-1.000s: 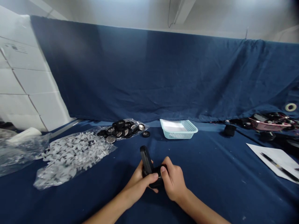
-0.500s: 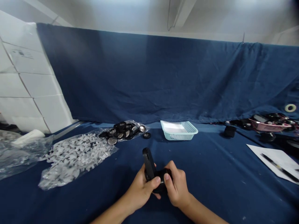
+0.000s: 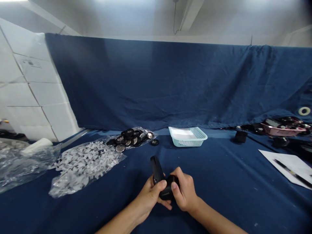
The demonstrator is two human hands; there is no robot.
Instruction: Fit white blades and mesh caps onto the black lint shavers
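Observation:
Low in the middle of the head view, both hands close around one black plastic device [image 3: 167, 192] with a long flat arm sticking up on its left and a thick rounded body. My left hand [image 3: 151, 194] grips it from the left, its thumb over the body by the foot of the arm. From the right, my right hand [image 3: 184, 190] wraps the end of the rounded body, thumb on the near side. The fingers hide much of the device. Beyond the hands lies a pile of black round caps [image 3: 130, 133], several with shiny silver faces.
A clear bag of small grey-white plastic parts [image 3: 83, 164] lies at left. A light-blue basket [image 3: 188, 143] with white paper inside stands behind the hands. To the right are a black block [image 3: 240, 136], a paper with a pen [image 3: 292, 173] and a pink basket [image 3: 280, 131] of dark parts.
The device has turned slightly in the hands, so its upright arm leans further left and more of the rounded body shows. The view has shifted slightly; both hands keep their hold.

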